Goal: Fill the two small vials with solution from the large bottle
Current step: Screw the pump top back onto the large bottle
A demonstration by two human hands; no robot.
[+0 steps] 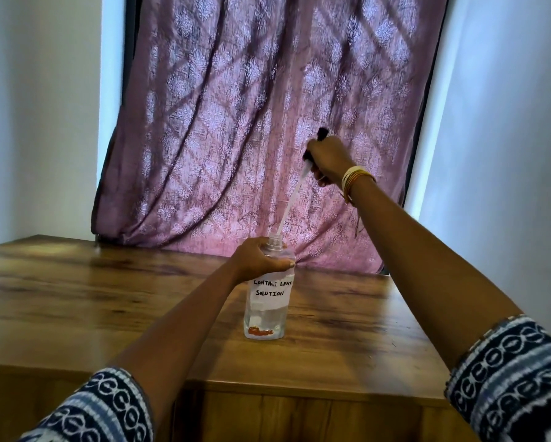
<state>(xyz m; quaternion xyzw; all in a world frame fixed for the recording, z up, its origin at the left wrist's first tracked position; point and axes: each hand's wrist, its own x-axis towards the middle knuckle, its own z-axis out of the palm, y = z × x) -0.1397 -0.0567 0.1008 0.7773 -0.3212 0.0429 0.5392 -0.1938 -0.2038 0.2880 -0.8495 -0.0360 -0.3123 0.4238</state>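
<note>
Wooden tabletop (108,298) has open room leftward; we see left hand (261,257) grasping the solution bottle (266,301) shoulder mid-table, right hand (327,159) clenched on pump dip tube (291,202) raised above the neck.

Left hand (257,257) fingers wrapped low; right hand (329,158) fisted, raised.

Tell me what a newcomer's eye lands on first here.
First, the clear bottle marked "contact lens solution", standing mid-table with the left hand gripping its shoulder. Next, the right hand, raised above it, holding a black pump top whose thin tube slants down into the bottle's neck. Behind hangs a patterned pink curtain.
</note>
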